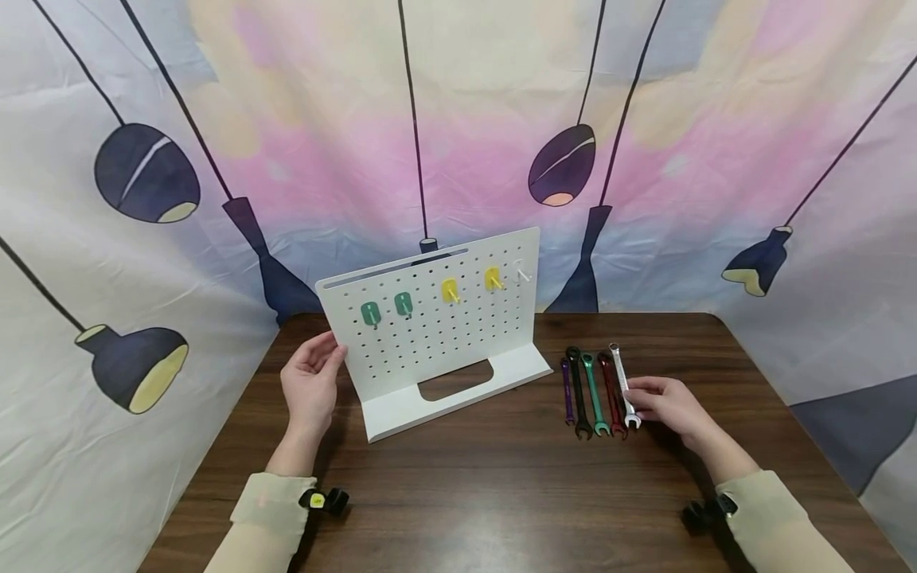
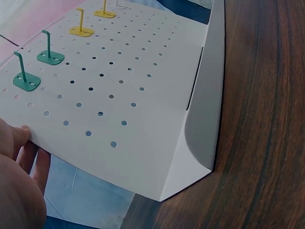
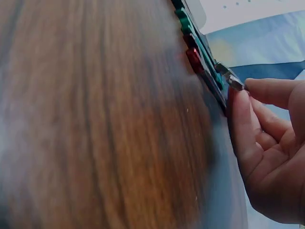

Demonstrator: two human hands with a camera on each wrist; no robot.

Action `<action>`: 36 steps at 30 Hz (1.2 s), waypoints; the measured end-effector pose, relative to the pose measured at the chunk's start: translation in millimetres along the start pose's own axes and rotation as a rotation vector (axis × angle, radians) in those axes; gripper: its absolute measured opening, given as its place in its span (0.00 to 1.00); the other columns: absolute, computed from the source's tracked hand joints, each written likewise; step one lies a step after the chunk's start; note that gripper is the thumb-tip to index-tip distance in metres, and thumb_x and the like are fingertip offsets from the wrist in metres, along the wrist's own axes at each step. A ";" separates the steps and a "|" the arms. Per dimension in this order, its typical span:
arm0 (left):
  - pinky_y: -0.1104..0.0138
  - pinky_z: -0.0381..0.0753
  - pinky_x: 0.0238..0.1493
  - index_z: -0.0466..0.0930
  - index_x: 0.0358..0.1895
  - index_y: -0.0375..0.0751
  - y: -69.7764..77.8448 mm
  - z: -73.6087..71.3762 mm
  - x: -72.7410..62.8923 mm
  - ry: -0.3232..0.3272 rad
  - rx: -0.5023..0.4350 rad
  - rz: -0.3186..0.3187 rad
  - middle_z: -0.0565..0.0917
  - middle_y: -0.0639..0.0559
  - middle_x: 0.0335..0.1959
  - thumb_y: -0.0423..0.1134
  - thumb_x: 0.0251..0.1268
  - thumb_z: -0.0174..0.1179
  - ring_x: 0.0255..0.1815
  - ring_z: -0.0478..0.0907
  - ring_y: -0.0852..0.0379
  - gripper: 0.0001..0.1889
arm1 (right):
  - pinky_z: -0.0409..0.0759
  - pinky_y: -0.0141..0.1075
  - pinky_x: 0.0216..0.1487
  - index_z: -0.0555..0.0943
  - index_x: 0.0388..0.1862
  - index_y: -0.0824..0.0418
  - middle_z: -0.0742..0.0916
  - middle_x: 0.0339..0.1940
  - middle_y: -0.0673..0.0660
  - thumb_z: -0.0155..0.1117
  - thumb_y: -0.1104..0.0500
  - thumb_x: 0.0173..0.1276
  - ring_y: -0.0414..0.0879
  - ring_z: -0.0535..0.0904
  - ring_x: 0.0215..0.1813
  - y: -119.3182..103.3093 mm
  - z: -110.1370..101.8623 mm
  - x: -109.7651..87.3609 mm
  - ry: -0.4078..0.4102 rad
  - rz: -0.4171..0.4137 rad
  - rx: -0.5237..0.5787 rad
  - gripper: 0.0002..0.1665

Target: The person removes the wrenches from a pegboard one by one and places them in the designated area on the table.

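Observation:
My left hand [image 1: 312, 383] pinches the left edge of a white pegboard stand [image 1: 430, 338], thumb in front and fingers behind, as the left wrist view also shows. Two green hooks [image 2: 26, 81], two yellow hooks [image 1: 450, 290] and a clear hook [image 1: 522, 272] sit on the board. At the right, my right hand [image 1: 662, 403] pinches a silver combination wrench [image 1: 620, 380] between thumb and fingers. Left of it lie a red wrench [image 1: 612, 395], a green wrench [image 1: 594, 391], a black wrench [image 1: 579, 391] and a small purple wrench [image 1: 567, 390], side by side.
Everything stands on a dark wooden table [image 1: 458, 509], with its far edge against a patterned cloth backdrop [image 1: 473, 119]. The pegboard's foot has a cut-out slot. A black wrist camera [image 1: 325, 500] is strapped to the left wrist, another [image 1: 708, 513] to the right.

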State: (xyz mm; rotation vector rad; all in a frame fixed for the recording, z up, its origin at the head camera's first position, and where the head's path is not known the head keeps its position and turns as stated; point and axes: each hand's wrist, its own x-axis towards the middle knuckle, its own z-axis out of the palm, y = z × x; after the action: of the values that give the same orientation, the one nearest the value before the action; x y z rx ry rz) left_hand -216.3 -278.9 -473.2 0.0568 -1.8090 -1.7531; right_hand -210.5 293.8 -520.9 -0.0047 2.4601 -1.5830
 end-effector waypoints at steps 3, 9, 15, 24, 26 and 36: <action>0.74 0.84 0.51 0.85 0.60 0.29 0.2 0.4 -0.1 -0.003 -0.016 0.003 0.91 0.58 0.47 0.22 0.72 0.66 0.46 0.88 0.64 0.16 | 0.88 0.37 0.46 0.75 0.70 0.79 0.85 0.60 0.70 0.64 0.55 0.82 0.43 0.86 0.50 2.1 -1.6 -2.2 0.012 0.004 -0.038 0.31; 0.74 0.83 0.51 0.85 0.60 0.28 -0.3 0.6 -0.6 -0.009 -0.023 0.003 0.91 0.58 0.47 0.21 0.71 0.66 0.46 0.88 0.64 0.16 | 0.88 0.38 0.46 0.76 0.67 0.80 0.86 0.59 0.71 0.63 0.57 0.83 0.48 0.86 0.52 2.4 -3.2 -3.9 0.032 0.018 -0.090 0.28; 0.74 0.84 0.51 0.85 0.60 0.28 -1.1 2.5 -0.9 -0.011 -0.034 0.004 0.91 0.57 0.47 0.22 0.72 0.66 0.46 0.88 0.64 0.16 | 0.88 0.37 0.43 0.79 0.63 0.81 0.88 0.54 0.70 0.63 0.60 0.82 0.46 0.86 0.47 0.0 -4.5 -2.6 0.051 0.020 -0.126 0.25; 0.73 0.84 0.52 0.86 0.61 0.31 0.4 4.0 -1.8 -0.009 -0.031 -0.018 0.91 0.57 0.49 0.28 0.72 0.70 0.48 0.88 0.61 0.17 | 0.88 0.38 0.41 0.81 0.61 0.81 0.90 0.48 0.66 0.65 0.60 0.79 0.47 0.88 0.43 -2.0 -6.6 -2.5 0.065 0.021 -0.167 0.24; 0.73 0.84 0.52 0.86 0.61 0.31 0.2 4.0 -1.5 -0.008 -0.034 -0.018 0.91 0.57 0.48 0.28 0.72 0.69 0.48 0.88 0.61 0.17 | 0.89 0.39 0.42 0.81 0.60 0.80 0.90 0.47 0.66 0.66 0.59 0.79 0.49 0.89 0.42 -3.2 -7.2 -2.1 0.068 0.018 -0.186 0.24; 0.73 0.83 0.53 0.87 0.60 0.33 -3.6 0.3 -2.4 0.001 -0.042 -0.022 0.91 0.56 0.48 0.29 0.72 0.70 0.49 0.88 0.59 0.16 | 0.89 0.40 0.39 0.85 0.54 0.75 0.90 0.39 0.60 0.69 0.59 0.77 0.48 0.89 0.37 -4.4 -4.2 1.1 0.092 0.064 -0.236 0.19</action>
State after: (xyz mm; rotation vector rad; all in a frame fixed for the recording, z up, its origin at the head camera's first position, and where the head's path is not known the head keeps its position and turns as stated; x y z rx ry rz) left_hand -215.8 -278.0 -477.4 0.0609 -1.7761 -1.8060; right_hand -212.9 295.7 -515.4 0.1102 2.6752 -1.2867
